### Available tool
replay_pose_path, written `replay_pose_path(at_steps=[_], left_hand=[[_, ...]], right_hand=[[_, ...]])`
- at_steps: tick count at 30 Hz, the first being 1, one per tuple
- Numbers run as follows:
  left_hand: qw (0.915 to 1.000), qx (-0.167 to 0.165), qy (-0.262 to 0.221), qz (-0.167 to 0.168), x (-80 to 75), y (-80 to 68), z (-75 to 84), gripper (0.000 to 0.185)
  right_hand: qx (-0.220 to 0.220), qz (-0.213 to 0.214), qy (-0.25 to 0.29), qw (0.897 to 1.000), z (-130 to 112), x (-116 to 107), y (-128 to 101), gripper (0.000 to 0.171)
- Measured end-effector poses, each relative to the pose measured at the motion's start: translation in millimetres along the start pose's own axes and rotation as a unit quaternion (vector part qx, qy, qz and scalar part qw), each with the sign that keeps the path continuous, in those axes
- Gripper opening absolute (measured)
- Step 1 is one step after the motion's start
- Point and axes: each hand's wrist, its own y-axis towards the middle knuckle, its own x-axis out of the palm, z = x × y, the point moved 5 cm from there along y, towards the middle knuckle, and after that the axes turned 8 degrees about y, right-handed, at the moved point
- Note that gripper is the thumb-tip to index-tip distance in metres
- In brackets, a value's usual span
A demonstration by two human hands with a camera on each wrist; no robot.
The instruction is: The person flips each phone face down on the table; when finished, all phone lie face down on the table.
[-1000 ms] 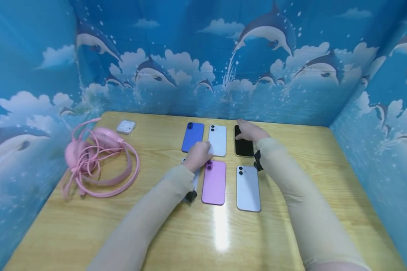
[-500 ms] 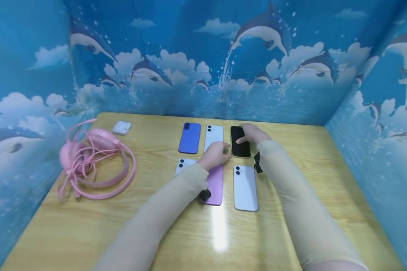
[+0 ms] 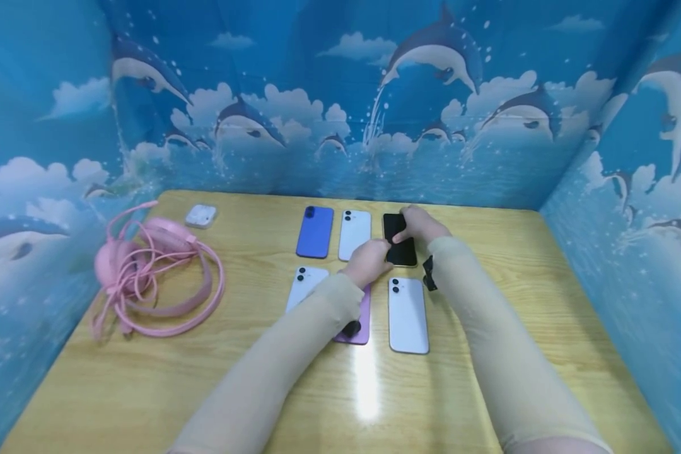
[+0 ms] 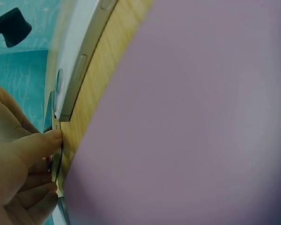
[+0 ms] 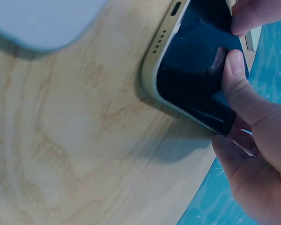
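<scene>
A smartphone with a black screen facing up [image 3: 404,253] and a pale gold frame lies in the back row at the right. My right hand [image 3: 422,225] grips its right side, with the thumb [image 5: 236,70] on the glass and the other fingers at the edge. At the phone's opposite side is my left hand [image 3: 369,260], its thumb and fingertips pinching the edge in the left wrist view. Below the left wrist lies a pink phone [image 3: 366,315], partly covered by the sleeve. It fills much of the left wrist view.
Left of the black-screen phone are a white phone [image 3: 354,232] and a blue phone [image 3: 315,233]. In front lie a pale phone [image 3: 303,284] and another pale phone [image 3: 407,318]. Pink headphones [image 3: 170,236] with tangled cable and a small white case [image 3: 201,215] occupy the left.
My left hand has moved right from beside the white phone to the black-screen phone's edge. My right hand stays on that phone, its fingers slightly shifted. The head view has panned slightly.
</scene>
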Motion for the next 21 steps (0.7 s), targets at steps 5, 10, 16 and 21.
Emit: replay_pose_path(at_steps=[5, 10, 16, 21], left_hand=[[0.9999, 0.006, -0.006, 0.006, 0.5, -1.0, 0.1, 0.032], [0.9999, 0.011, -0.003, -0.007, 5.0, -3.6, -2.0, 0.038], [0.9999, 0.009, -0.008, -0.003, 2.4, -3.1, -4.3, 0.048], [0.9997, 0.014, -0.020, -0.002, 1.5, -1.6, -4.6, 0.047]], right_hand=[[0.000, 0.010, 0.024, 1.000, 7, -2, 6, 0.090], [-0.005, 0.019, 0.121, 0.992, 13, -1, 2, 0.087], [-0.013, 0.067, 0.180, 0.981, 10, -12, -7, 0.065], [-0.019, 0.088, 0.205, 0.975, 9, -21, -10, 0.052]])
